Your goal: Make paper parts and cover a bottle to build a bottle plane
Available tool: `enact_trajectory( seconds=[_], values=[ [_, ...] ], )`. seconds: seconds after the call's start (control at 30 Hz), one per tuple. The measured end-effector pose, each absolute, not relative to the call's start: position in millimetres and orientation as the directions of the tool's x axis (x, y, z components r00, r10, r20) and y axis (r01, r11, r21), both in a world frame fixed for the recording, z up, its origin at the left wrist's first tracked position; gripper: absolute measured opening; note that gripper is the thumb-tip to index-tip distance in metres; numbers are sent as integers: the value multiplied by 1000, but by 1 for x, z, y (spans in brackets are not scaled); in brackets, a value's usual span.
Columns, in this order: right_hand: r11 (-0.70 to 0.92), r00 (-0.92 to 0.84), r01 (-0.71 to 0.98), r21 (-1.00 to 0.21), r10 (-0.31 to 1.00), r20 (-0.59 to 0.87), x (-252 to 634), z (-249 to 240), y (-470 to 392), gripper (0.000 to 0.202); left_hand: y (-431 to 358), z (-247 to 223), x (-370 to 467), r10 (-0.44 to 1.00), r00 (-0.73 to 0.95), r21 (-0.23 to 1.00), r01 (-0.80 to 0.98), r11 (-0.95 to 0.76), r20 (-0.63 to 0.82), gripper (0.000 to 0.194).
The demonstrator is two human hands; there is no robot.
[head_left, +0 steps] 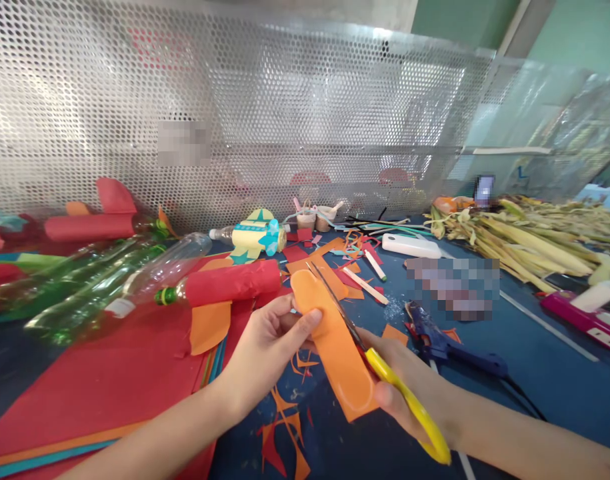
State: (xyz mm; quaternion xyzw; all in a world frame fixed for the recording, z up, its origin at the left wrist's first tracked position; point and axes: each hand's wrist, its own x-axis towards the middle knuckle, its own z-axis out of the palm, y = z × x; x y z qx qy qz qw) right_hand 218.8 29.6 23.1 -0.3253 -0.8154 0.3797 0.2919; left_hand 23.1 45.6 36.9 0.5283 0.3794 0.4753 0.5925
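Note:
A long strip of orange craft paper (pixel 332 333) with a rounded upper end is pinched in my left hand (pixel 279 333), thumb on top. A pale curved line is drawn near its lower end. My right hand (pixel 405 380) is closed around the yellow handles of a pair of scissors (pixel 409 403). The dark blades lie along the strip's right edge, tips pointing away from me and slightly apart. Part of my right hand's fingers are hidden behind the handles. Orange and red paper scraps (pixel 285 433) lie on the table beneath my hands.
Stacked coloured sheets (pixel 125 373) cover the left side, with a red-wrapped bottle (pixel 235 281) and green bottles (pixel 95 293) behind. A blue glue gun (pixel 455 350) lies right, near dried husks (pixel 535 240). A perforated metal panel (pixel 285 100) stands across the back.

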Motion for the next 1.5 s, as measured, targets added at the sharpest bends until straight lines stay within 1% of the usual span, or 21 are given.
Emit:
enact_trajectory(
  seconds=[0.17, 0.3, 0.5, 0.67, 0.77, 0.83, 0.93, 1.0, 1.03, 1.1, 1.17, 1.2, 1.33, 1.43, 1.5],
  values=[
    [428, -622, 244, -870, 758, 198, 218, 24, 30, 83, 44, 38, 23, 966, 256, 983, -183, 1, 47, 19],
    [402, -614, 259, -878, 770, 172, 218, 23, 30, 84, 44, 38, 23, 968, 250, 983, -181, 13, 33, 21],
    [372, -580, 240, -897, 796, 175, 218, 17, 29, 83, 46, 38, 24, 970, 240, 984, -181, 3, 42, 21],
    [363, -557, 249, -898, 812, 174, 218, 12, 30, 76, 47, 36, 23, 968, 246, 982, -188, -11, 58, 21],
    [286, -514, 252, -924, 849, 123, 218, 5, 32, 70, 49, 33, 23, 971, 231, 980, -198, -12, 59, 22],
    [220, -473, 223, -950, 876, 92, 219, -1, 35, 65, 51, 31, 22, 976, 210, 980, -200, -11, 54, 23],
    [117, -411, 101, -988, 909, 66, 218, -9, 42, 62, 53, 29, 21, 988, 149, 982, -189, -18, 46, 25],
    [57, -418, 42, -997, 908, 34, 217, -12, 47, 58, 55, 28, 20, 994, 96, 982, -184, -33, 51, 25],
    [64, -425, 43, -997, 904, 40, 216, -11, 50, 52, 56, 28, 20, 996, 76, 982, -184, -39, 54, 25],
    [174, -435, 99, -980, 893, 114, 216, -9, 54, 40, 58, 28, 19, 997, 52, 981, -188, -42, 53, 27],
    [299, -423, 156, -941, 881, 210, 215, -5, 56, 35, 59, 28, 18, 998, 45, 982, -187, -36, 45, 31],
    [325, -415, 159, -932, 879, 235, 214, -3, 56, 35, 59, 29, 18, 998, 42, 983, -183, -32, 40, 33],
    [313, -341, 94, -945, 902, 265, 211, 6, 53, 31, 59, 28, 18, 1000, 12, 979, -202, -19, 21, 32],
    [365, -233, 121, -923, 914, 331, 212, 10, 53, 29, 59, 27, 18, 1000, -17, 973, -229, 5, -9, 28],
    [360, -184, 113, -926, 924, 336, 214, 11, 56, 30, 59, 26, 18, 999, -30, 972, -236, 9, -17, 27]
  ],
)
